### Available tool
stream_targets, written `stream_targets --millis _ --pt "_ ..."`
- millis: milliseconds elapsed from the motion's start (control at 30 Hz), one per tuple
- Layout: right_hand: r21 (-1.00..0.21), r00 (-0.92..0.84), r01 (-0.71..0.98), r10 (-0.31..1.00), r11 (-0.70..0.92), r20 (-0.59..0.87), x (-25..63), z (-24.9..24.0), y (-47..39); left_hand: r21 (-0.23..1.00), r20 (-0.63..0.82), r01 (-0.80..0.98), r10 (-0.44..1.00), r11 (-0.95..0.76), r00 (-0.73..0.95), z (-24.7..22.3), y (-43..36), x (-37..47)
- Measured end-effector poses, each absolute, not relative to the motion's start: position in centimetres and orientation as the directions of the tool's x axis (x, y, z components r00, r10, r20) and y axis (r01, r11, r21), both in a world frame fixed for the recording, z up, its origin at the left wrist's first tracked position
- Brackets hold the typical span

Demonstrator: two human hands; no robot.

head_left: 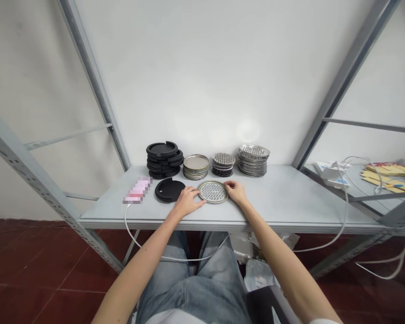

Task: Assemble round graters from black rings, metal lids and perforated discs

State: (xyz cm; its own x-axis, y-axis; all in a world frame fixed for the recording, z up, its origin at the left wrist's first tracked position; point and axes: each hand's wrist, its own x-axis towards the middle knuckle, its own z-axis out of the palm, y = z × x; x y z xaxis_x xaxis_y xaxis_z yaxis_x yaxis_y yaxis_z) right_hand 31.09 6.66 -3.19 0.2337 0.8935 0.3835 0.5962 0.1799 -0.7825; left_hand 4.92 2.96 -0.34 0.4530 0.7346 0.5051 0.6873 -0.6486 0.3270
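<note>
A round metal grater disc (213, 192) with a perforated face and a plain raised rim lies flat on the table between my hands. My left hand (189, 201) grips its left edge, with the thumb at the near side of the rim. At the right edge, the fingers of my right hand (235, 191) are pinched on the rim. Just left of my left hand is a black round plastic base (168, 190) with a notch and a small hole; my fingers partly cover its right side.
Along the wall stand stacks of black round bases (164, 161), shallow metal rings (195, 167), small grater discs (223, 164) and larger perforated discs (254, 161). A pixelated phone-like item (137, 190) with a white cable lies left. Metal shelf posts (97, 85) flank the grey table (300, 198).
</note>
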Motion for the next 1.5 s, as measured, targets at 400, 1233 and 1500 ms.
stream_targets --millis 400,1233,1500 --pt "-0.150 0.082 0.988 0.680 0.042 0.728 38.3 6.8 7.9 0.303 0.536 0.690 0.716 -0.657 0.446 -0.8 3.3 4.8" --pt "0.118 -0.010 0.990 0.810 -0.074 0.587 39.5 9.7 9.6 0.246 0.559 0.710 0.695 -0.660 0.452 -1.2 3.4 4.9" --pt "0.159 -0.157 0.986 0.552 0.045 0.819 39.7 14.3 6.1 0.275 0.568 0.697 0.697 -0.662 0.438 -1.0 3.5 5.0"
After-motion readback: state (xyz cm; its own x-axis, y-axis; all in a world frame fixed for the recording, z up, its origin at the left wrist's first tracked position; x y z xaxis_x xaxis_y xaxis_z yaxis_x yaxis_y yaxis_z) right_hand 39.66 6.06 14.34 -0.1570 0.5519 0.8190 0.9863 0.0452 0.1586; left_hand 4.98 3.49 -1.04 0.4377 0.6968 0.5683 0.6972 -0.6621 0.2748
